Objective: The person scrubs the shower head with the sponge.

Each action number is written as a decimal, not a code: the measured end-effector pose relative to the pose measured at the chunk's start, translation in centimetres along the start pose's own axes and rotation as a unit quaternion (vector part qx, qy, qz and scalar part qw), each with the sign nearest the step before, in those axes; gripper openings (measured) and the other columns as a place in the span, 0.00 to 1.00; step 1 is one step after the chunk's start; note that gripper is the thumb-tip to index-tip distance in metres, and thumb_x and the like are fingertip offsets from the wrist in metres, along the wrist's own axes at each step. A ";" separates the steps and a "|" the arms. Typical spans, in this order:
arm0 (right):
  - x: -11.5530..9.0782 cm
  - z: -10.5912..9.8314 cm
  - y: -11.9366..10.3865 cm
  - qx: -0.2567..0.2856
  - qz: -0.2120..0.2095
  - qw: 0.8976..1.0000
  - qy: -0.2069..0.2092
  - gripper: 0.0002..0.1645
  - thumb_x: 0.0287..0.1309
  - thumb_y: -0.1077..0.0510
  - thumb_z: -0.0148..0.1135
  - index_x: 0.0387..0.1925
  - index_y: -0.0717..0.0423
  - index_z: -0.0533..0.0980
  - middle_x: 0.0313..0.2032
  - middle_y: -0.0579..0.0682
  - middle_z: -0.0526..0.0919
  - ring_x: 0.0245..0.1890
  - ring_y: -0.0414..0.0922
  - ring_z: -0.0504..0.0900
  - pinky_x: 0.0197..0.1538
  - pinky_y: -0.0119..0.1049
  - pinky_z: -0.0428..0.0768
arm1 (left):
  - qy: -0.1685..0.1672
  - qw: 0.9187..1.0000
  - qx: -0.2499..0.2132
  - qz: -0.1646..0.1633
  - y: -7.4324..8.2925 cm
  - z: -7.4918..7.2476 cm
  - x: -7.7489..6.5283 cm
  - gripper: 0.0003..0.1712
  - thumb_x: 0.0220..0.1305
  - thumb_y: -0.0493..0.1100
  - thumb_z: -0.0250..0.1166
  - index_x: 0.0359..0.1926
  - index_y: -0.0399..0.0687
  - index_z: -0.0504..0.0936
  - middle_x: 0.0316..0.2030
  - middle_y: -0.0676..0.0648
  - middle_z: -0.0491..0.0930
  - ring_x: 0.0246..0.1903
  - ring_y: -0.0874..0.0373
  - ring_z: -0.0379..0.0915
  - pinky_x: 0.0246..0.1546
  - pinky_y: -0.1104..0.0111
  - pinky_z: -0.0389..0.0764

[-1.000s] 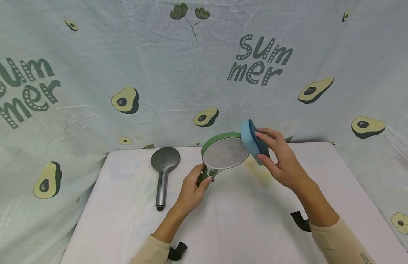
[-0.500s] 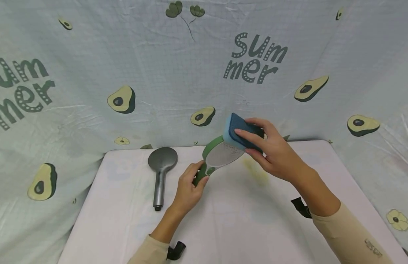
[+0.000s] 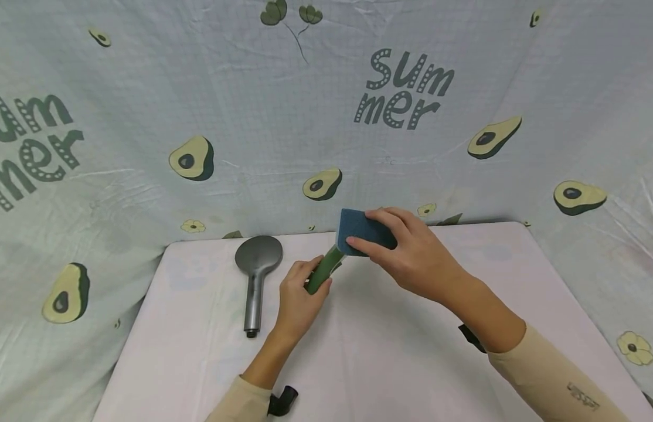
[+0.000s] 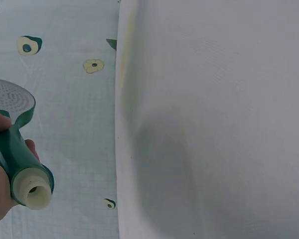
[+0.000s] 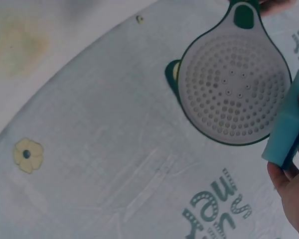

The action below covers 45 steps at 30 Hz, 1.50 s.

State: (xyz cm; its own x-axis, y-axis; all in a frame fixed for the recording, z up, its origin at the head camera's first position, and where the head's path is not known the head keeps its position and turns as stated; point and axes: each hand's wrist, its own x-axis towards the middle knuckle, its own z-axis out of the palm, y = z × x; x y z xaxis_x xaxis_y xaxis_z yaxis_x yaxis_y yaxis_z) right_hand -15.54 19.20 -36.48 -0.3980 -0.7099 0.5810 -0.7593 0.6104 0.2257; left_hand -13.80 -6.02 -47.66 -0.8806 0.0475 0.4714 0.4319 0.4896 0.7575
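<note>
My left hand (image 3: 299,302) grips the green handle of a shower head (image 3: 325,269), which is lifted above the table. In the left wrist view the handle's hollow white end (image 4: 37,191) points down toward the camera. A two-layer blue sponge (image 3: 362,230) is pinched between the fingers and thumb of my right hand (image 3: 421,258). From the head view it hides most of the round head. The right wrist view shows the grey nozzle face (image 5: 234,94) full of small holes, with the light blue side of the sponge along its rim; whether they touch I cannot tell.
A dark grey shower head (image 3: 258,258) lies on the white-covered table (image 3: 200,363), left of my left hand. Behind the table hangs a pale cloth (image 3: 252,117) printed with avocados and lettering. Black pieces (image 3: 284,401) stick out by both sleeves.
My right hand has moved left with the sponge, from the shower head's right edge across its face. The green shower head has turned, so its face no longer shows in the head view.
</note>
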 end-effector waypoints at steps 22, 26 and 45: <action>-0.7 3.9 -1.6 -0.082 -0.063 0.994 0.022 0.40 0.55 0.58 0.79 0.68 0.39 0.75 0.64 0.62 0.73 0.58 0.63 0.76 0.54 0.53 0.85 | -0.036 0.990 -0.069 -0.117 2.4 0.0 0.3 0.30 0.60 0.29 0.70 0.65 0.33 0.78 0.48 0.39 0.77 0.48 0.47 0.79 0.37 0.70 0.85; -1.3 4.6 -2.7 -0.090 -0.090 0.992 0.008 0.39 0.57 0.56 0.78 0.69 0.39 0.75 0.65 0.59 0.73 0.57 0.60 0.77 0.56 0.50 0.84 | -0.029 0.988 -0.096 -0.116 2.6 -0.1 0.4 0.29 0.60 0.30 0.69 0.64 0.33 0.78 0.49 0.40 0.78 0.48 0.47 0.79 0.38 0.71 0.86; 0.2 0.5 1.7 0.023 0.036 0.995 0.085 0.37 0.60 0.63 0.74 0.69 0.45 0.73 0.67 0.68 0.68 0.65 0.67 0.69 0.62 0.61 0.77 | -0.035 0.969 -0.178 -0.167 2.6 0.5 0.0 0.31 0.58 0.24 0.59 0.63 0.41 0.72 0.46 0.41 0.73 0.36 0.58 0.73 0.35 0.72 0.77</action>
State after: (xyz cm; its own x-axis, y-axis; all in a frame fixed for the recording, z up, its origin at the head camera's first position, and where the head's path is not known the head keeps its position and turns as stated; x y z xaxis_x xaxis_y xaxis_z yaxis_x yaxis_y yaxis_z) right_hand -17.18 19.93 -36.40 -0.3627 -0.5925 0.7193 -0.7561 0.6383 0.1446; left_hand -12.78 -4.27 -45.90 -0.9887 0.0038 0.1497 0.1485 0.1568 0.9764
